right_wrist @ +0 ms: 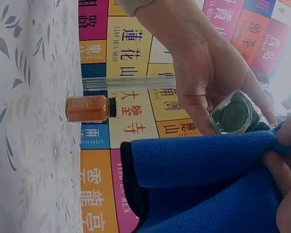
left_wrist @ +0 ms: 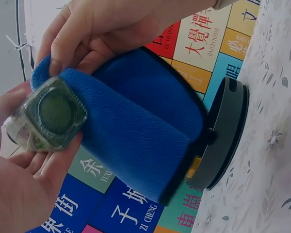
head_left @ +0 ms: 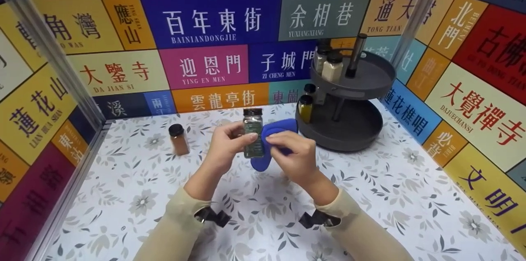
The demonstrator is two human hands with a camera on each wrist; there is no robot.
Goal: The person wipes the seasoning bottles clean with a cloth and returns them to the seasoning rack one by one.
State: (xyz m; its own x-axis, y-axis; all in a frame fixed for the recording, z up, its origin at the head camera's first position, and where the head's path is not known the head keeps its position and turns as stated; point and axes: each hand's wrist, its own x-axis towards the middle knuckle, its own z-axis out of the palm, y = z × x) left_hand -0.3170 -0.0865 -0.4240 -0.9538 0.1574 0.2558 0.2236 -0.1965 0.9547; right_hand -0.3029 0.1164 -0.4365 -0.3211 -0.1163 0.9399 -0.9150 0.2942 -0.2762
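Note:
A glass spice jar (head_left: 252, 135) with green contents and a black lid is held upright above the table by my left hand (head_left: 228, 142), thumb across its front. My right hand (head_left: 296, 156) pinches a blue cloth (head_left: 259, 164), which hangs down beside the jar's right side. In the left wrist view the jar's square base (left_wrist: 58, 112) faces the camera, and the folded cloth (left_wrist: 131, 131) touches or nearly touches it. From the right wrist view, the jar (right_wrist: 235, 116) sits just behind the cloth's upper edge.
A jar with orange-brown contents (head_left: 179, 141) stands on the table to the left. At the back right is a dark two-tier round rack (head_left: 349, 137), with several jars on its left side. Printed panels (head_left: 213, 20) wall in the flower-patterned table (head_left: 254, 220).

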